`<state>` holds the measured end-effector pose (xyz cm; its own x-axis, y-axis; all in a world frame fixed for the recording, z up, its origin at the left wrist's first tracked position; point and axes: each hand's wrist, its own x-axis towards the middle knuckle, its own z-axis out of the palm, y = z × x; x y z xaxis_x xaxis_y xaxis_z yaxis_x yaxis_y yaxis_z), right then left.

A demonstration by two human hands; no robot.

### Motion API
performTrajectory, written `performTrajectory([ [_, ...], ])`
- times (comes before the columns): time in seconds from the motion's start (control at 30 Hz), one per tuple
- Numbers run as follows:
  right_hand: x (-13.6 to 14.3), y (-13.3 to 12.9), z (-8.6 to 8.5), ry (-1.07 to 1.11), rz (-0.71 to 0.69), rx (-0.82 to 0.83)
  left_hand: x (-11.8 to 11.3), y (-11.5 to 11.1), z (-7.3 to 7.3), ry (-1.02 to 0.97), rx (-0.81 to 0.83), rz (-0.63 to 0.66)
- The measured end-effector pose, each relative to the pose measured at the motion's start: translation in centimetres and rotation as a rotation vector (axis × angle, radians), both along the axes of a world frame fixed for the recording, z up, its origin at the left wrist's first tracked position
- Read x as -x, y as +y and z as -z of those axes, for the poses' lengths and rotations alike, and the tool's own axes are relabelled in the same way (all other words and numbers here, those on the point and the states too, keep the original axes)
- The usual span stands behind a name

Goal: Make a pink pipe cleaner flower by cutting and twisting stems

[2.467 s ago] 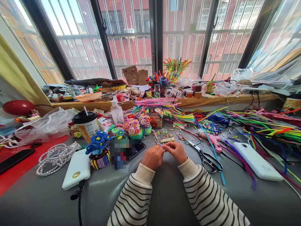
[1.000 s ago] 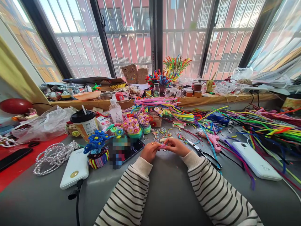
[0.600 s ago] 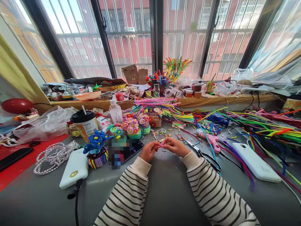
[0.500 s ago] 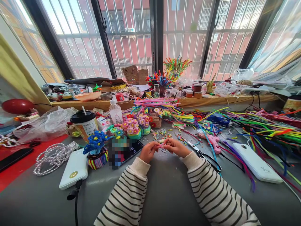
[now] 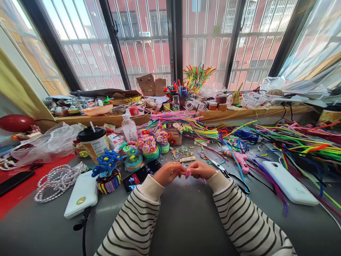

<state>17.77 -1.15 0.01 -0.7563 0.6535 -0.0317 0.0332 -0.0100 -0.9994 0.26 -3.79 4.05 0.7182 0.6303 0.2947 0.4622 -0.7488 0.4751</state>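
Observation:
Over the grey tabletop, my left hand [image 5: 167, 173] and my right hand [image 5: 200, 170] meet with fingertips pinched together. Between them is a small pink fuzzy pipe cleaner [image 5: 188, 173], bent into a little shape; its details are too small to make out. A pink end shows below the right hand. Just behind the fingers lie a short beige stick [image 5: 187, 159] and a small ring, partly covered. Black-handled scissors [image 5: 242, 184] rest beside my right wrist. A phone with a lit screen [image 5: 135, 180] lies left of my left hand.
Pipe-cleaner flower pots, one pink [image 5: 147, 145] and one blue [image 5: 108, 165], stand at left near a lidded cup [image 5: 93, 142]. To the right are a pink glue gun [image 5: 241, 160], a white power bank [image 5: 290, 183] and heaped pipe cleaners [image 5: 301, 142]. Bead strands [image 5: 57, 181] lie far left.
Both hands have turned, and the left has come slightly lower and closer to the right. More of the pink pipe cleaner shows. The beige stick behind them has come into sight.

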Motion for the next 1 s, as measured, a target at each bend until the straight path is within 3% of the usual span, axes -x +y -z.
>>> performTrajectory([
  [0.23,0.2,-0.1,-0.6,-0.127,0.062,-0.139,0.3,0.2,-0.3,0.090,0.044,-0.028],
  [0.4,0.3,0.2,-0.1,-0.159,0.155,-0.332,0.5,0.7,0.7,0.154,0.059,-0.208],
  [0.57,0.7,0.2,0.5,-0.318,0.305,-0.679,0.6,1.9,2.2,0.195,0.126,-0.385],
  [0.67,0.9,0.3,0.8,-0.404,0.339,-0.850,0.3,2.2,2.9,0.095,0.348,-0.365],
  [0.87,1.0,0.0,1.3,-0.527,0.467,-1.080,-0.5,2.0,2.9,-0.242,0.997,-0.327],
  [1.0,1.1,-0.5,1.2,-0.485,0.559,-1.108,-0.6,2.1,2.4,-0.330,1.167,-0.320],
])
